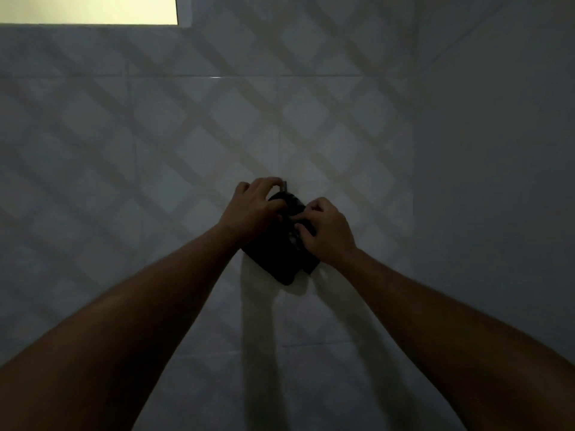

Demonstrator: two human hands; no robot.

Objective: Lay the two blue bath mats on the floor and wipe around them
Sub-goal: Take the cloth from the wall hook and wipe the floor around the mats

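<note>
A dark cloth [278,258] hangs against the tiled wall [155,150] from a small metal hook [283,185]. My left hand [252,209] grips the cloth's upper part just below the hook, fingers curled over it. At the cloth's right side, my right hand [326,230] pinches its upper edge. The room is dim, so the cloth's colour cannot be made out. No blue bath mats and no floor are in view.
A lit window opening [88,9] sits at the top left. The tiled wall meets a second wall [497,181] in a corner on the right. Crossed shadow bands fall over the tiles.
</note>
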